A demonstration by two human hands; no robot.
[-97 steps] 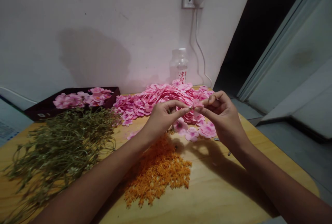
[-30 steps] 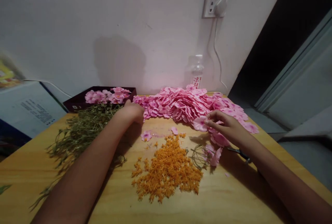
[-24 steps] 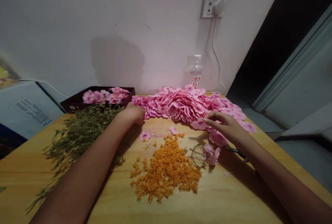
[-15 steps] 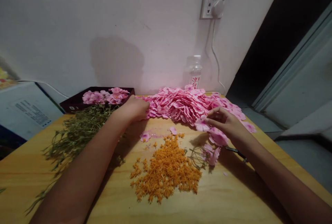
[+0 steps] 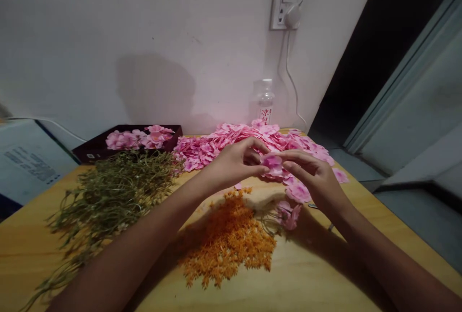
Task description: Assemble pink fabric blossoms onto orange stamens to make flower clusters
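Observation:
My left hand (image 5: 240,158) and my right hand (image 5: 314,172) meet over the table. A pink artificial flower petal piece (image 5: 271,163) is pinched between their fingertips. Right behind lies a wide heap of pink flower petals (image 5: 202,150), partly covered by the hands. Below the hands spreads a pile of small orange flower centres (image 5: 231,244), shaded by my left arm. A small bunch of pink flowers with thin stems (image 5: 288,215) rests under my right hand. A dark tool, mostly hidden, pokes out beneath the right wrist.
Green artificial stems (image 5: 115,191) lie in a tangle at the left. Behind them a dark box (image 5: 84,154) holds several pink flowers. A clear bottle (image 5: 265,102) stands against the wall behind the petals, below a socket (image 5: 288,6) with a plugged-in white cable.
My left hand has moved right from the left end of the petal heap to meet my right hand at the pink petal piece. The view has shifted slightly.

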